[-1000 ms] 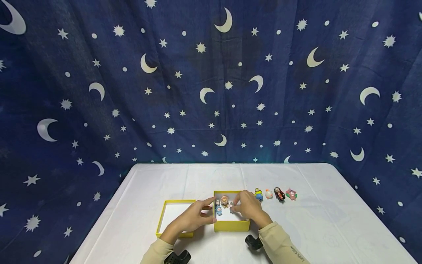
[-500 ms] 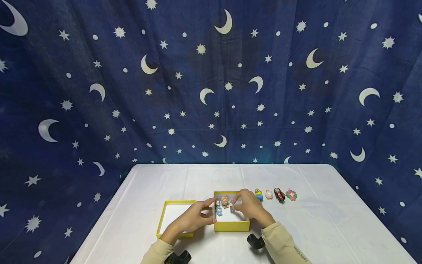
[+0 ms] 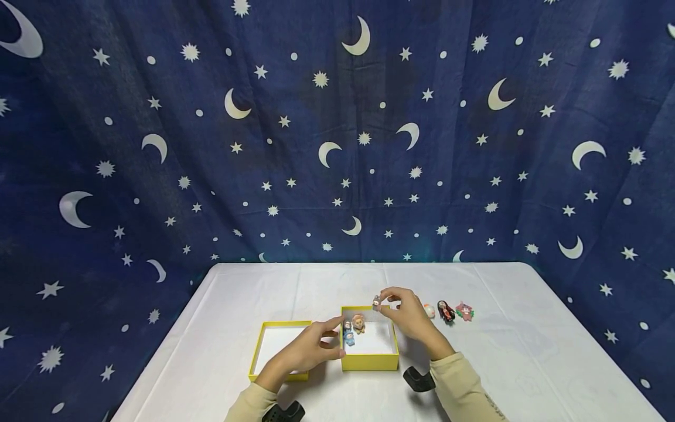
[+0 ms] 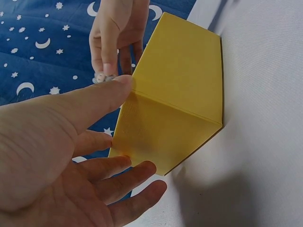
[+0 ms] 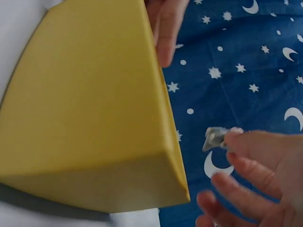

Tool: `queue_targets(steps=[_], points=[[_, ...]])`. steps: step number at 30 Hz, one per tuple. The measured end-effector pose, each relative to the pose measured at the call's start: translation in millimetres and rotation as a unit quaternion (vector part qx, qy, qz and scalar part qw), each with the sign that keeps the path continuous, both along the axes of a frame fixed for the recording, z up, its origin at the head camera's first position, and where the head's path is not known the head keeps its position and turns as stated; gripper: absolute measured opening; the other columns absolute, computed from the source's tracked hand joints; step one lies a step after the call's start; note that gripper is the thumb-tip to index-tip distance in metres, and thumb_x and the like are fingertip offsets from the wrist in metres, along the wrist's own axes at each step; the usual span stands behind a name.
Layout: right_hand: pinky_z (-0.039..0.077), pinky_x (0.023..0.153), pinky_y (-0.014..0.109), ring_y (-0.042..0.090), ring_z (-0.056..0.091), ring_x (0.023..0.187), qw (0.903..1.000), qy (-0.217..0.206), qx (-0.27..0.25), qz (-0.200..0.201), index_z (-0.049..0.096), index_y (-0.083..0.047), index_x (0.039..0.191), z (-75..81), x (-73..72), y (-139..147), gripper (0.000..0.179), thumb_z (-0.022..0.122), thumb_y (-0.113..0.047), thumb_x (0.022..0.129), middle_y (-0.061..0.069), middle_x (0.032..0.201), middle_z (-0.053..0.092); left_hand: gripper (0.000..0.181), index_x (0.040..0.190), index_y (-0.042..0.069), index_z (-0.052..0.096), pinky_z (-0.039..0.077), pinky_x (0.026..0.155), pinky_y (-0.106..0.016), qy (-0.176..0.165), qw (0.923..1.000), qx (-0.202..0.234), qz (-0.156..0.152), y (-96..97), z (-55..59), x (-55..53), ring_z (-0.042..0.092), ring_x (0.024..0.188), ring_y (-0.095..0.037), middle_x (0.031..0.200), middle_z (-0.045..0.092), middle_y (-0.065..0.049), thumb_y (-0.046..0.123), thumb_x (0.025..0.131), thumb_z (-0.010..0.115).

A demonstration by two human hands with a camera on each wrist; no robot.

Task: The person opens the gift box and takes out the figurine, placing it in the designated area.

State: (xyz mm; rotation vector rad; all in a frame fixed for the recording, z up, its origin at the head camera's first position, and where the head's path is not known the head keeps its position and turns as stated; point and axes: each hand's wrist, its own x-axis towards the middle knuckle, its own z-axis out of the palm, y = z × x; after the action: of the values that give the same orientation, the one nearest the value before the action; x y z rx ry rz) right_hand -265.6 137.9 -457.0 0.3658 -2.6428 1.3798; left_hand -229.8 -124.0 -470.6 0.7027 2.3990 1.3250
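A yellow box [image 3: 370,363] with a white inside stands on the table. My left hand [image 3: 313,347] rests against its left side, thumb at the near corner and the other fingers loosely extended. Above the box's far edge, my right hand [image 3: 410,316] pinches a small grey figurine [image 3: 376,303] between thumb and fingertips. Inside the box, along the left, lie a figurine with an orange-pink ruff [image 3: 358,323], a dark-haired figurine [image 3: 347,324] and a blue figurine [image 3: 349,338]. In the right wrist view, the pinched grey figurine [image 5: 216,138] shows beyond the box's rim.
A shallow yellow-rimmed lid [image 3: 287,322] lies left of the box. Right of it are a white-and-orange round toy [image 3: 429,310], a long-haired doll [image 3: 446,312] and a pink-and-green toy [image 3: 464,311]. A star-patterned curtain [image 3: 337,176] hangs behind the table [image 3: 501,363].
My right hand has lifted the grey figurine out of the box, up toward its far edge, and now covers the blue-and-yellow toy. My left hand has stayed at the box's side.
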Motion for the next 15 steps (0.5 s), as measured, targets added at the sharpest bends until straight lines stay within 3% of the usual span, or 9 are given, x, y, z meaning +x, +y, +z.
queue_targets(steps=[4, 9, 15], points=[[0.054, 0.081, 0.03, 0.021, 0.069, 0.097, 0.9992, 0.009, -0.033, 0.019, 0.073, -0.008, 0.1, 2.7, -2.3, 5, 0.01, 0.074, -0.008, 0.09, 0.009, 0.108, 0.074, 0.072, 0.154, -0.002, 0.038, 0.057, 0.104, -0.043, -0.001, 1.0, 0.001, 0.0, 0.0, -0.4, 0.1, 0.052, 0.137, -0.038, 0.163, 0.036, -0.018, 0.014, 0.094, 0.073], [0.057, 0.074, 0.02, 0.012, 0.068, 0.082, 0.9963, 0.008, -0.08, 0.031, 0.069, 0.0, 0.102, 4.8, -2.1, 9, 0.012, 0.072, -0.003, 0.091, 0.017, 0.102, 0.076, 0.072, 0.154, -0.002, 0.038, 0.056, 0.104, -0.044, -0.001, 1.0, 0.001, 0.002, -0.1, 0.0, 0.5, 0.053, 0.137, -0.037, 0.163, 0.036, -0.018, 0.013, 0.093, 0.073], [0.056, 0.07, 0.017, 0.017, 0.069, 0.081, 0.9947, -0.006, -0.097, 0.033, 0.067, 0.003, 0.111, 6.2, -3.2, 12, 0.02, 0.07, -0.003, 0.093, 0.02, 0.101, 0.076, 0.072, 0.154, -0.001, 0.037, 0.056, 0.104, -0.045, -0.001, 1.0, 0.005, 0.0, -0.3, 0.0, 1.0, 0.053, 0.137, -0.037, 0.163, 0.036, -0.017, 0.013, 0.093, 0.073]])
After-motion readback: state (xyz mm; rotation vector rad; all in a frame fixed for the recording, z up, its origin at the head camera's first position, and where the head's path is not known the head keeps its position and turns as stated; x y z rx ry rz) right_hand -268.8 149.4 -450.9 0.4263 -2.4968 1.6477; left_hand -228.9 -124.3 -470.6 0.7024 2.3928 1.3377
